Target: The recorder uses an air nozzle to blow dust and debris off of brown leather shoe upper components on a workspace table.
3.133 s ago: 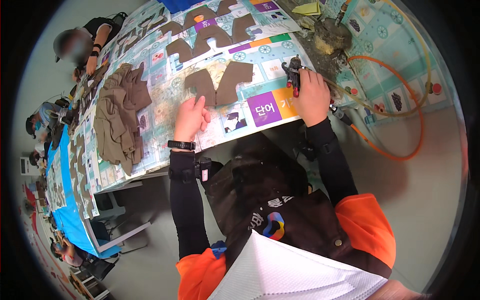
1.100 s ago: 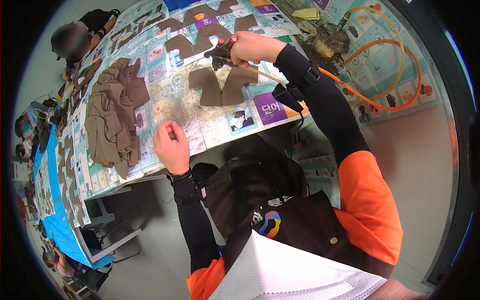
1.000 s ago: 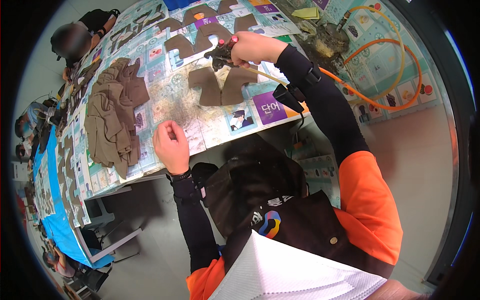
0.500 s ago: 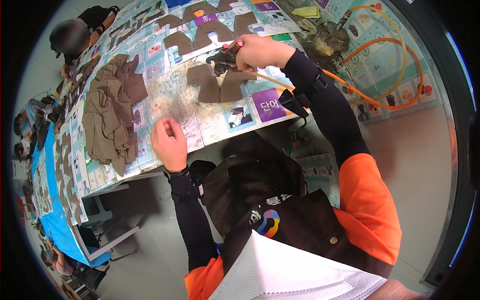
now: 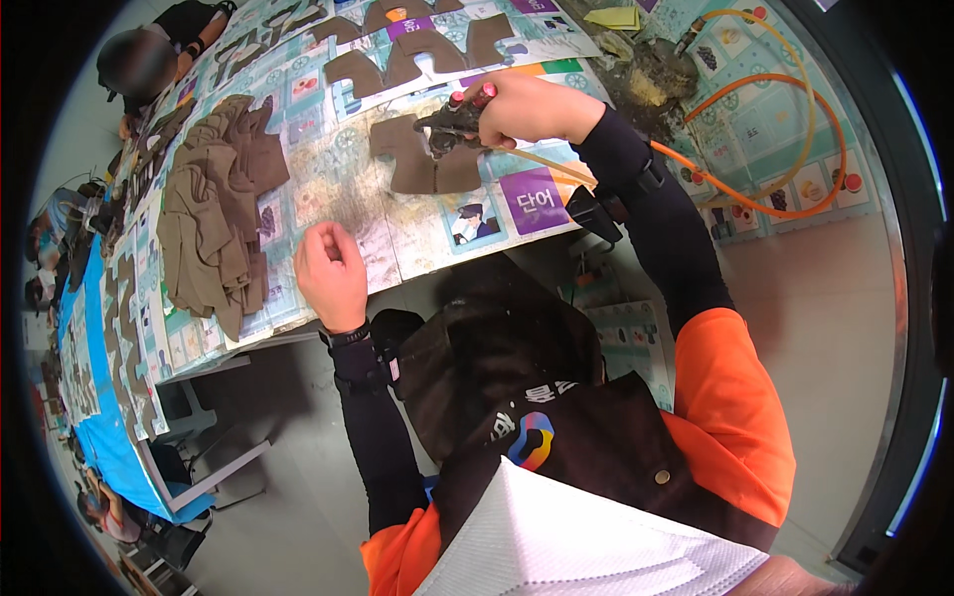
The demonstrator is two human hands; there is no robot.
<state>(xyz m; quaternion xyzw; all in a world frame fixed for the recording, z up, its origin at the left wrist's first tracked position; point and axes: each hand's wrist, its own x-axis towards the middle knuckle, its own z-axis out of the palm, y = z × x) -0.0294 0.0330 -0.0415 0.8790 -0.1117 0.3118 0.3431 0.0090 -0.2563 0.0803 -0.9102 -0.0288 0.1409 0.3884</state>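
Observation:
My right hand [image 5: 542, 109] is wrapped round a dark spray gun [image 5: 452, 124] with red knobs. It holds the gun just above a brown cut fabric piece [image 5: 422, 177], which lies flat near the table's front edge and is partly hidden by the gun. A pale hose and an orange hose [image 5: 686, 171] run off to the right, passing by my forearm. My left hand [image 5: 333, 278] rests at the front edge of the table with its fingers curled in, and nothing shows in it. Left of it lies a heaped pile of similar brown pieces [image 5: 214, 219].
More brown pieces [image 5: 402, 65] are laid out on sheets at the back of the patterned table [image 5: 343, 204]. A crusted dark lump [image 5: 668, 74] stands at the back right by the hoses, near a yellow pad [image 5: 613, 18]. Other people [image 5: 149, 62] are along the left side.
My right hand and the spray gun have shifted slightly to the right over the brown piece. My left hand stays curled in nearly the same spot.

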